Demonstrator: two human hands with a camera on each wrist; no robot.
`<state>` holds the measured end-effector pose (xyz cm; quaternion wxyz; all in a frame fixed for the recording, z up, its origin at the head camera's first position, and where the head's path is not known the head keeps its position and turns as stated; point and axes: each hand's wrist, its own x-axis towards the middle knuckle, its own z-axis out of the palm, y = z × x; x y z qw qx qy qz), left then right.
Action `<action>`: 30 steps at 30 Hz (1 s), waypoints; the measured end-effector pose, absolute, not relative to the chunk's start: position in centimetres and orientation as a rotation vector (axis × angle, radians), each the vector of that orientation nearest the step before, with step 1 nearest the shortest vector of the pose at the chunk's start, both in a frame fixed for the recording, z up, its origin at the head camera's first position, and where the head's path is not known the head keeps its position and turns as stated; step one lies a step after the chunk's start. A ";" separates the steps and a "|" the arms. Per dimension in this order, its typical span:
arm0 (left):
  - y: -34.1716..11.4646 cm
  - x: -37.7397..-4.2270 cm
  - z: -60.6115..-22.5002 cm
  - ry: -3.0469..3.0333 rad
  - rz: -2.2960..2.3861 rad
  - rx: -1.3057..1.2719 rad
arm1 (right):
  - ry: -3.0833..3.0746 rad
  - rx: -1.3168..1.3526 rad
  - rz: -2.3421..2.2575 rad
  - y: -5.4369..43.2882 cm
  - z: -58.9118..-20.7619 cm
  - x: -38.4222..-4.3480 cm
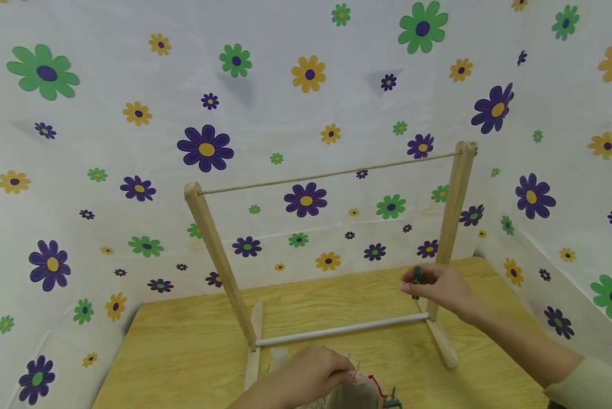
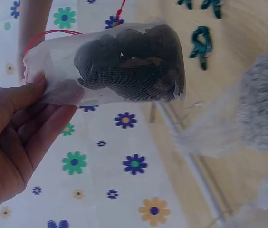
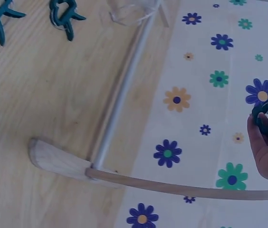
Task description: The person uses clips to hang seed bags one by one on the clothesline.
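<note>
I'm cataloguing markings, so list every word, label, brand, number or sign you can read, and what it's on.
None can be read in any view.
Mesh bag in the left hand: no legible lettering.
Green clip in the right hand: too small to tell.
Wall covering: printed flowers, no words or numbers seen.

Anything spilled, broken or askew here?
Nothing stands out: the rope runs unbroken between the wooden posts, the mesh pouch in the left hand isn't visibly spilling, and the right hand holds a green clip.
</note>
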<state>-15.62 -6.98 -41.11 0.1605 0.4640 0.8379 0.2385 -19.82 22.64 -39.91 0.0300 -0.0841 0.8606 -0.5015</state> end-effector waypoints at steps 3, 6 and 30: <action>-6.3 -16.2 -39.6 2.475 0.622 1.410 | 2.643 -0.329 -1.549 22.9 -38.8 -19.9; -5.7 -16.7 -38.7 2.585 0.559 1.557 | 2.638 -0.422 -1.555 23.1 -37.8 -19.8; 1.1 -20.9 -31.7 2.960 0.693 1.636 | 2.811 -0.939 -1.580 24.8 -25.6 -20.4</action>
